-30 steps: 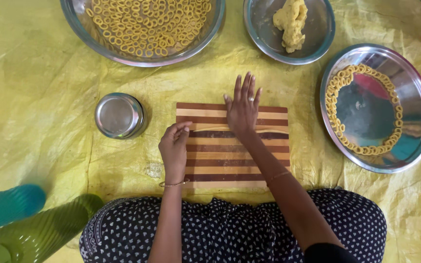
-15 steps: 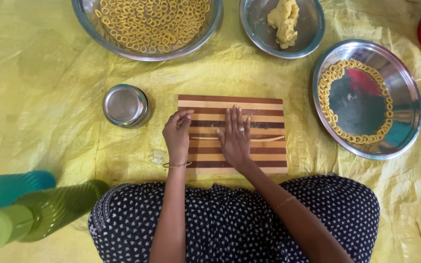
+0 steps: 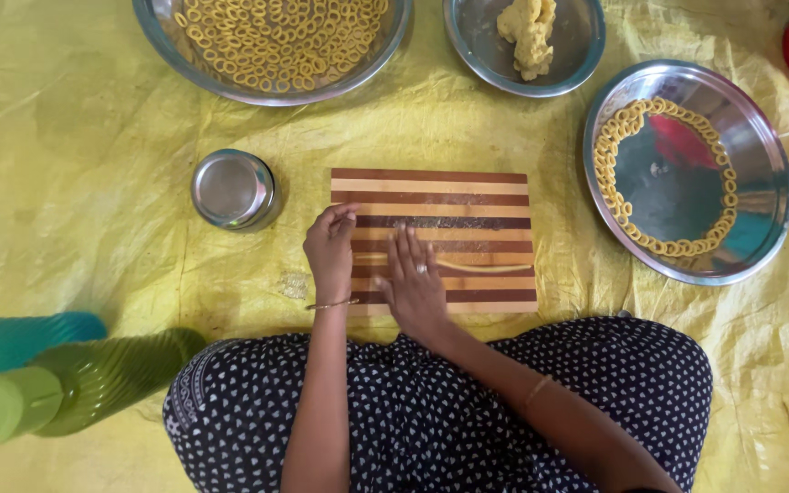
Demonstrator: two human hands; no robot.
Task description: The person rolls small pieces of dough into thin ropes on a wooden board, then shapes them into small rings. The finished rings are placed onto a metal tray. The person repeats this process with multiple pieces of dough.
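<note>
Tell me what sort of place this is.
Likely a home floor set up for snack-making: a yellow sheet covers the ground, a striped wooden board carries a rolled dough strand, and a steel bowl holds dough rings.

A thin yellow dough rope (image 3: 481, 267) lies straight across the striped wooden board (image 3: 431, 187).

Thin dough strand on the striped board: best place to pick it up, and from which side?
Probably the free end of the dough strand, pinched from above. It lies flat on the striped board, and the right hand covers its other end, so the exposed end is reachable.
</note>
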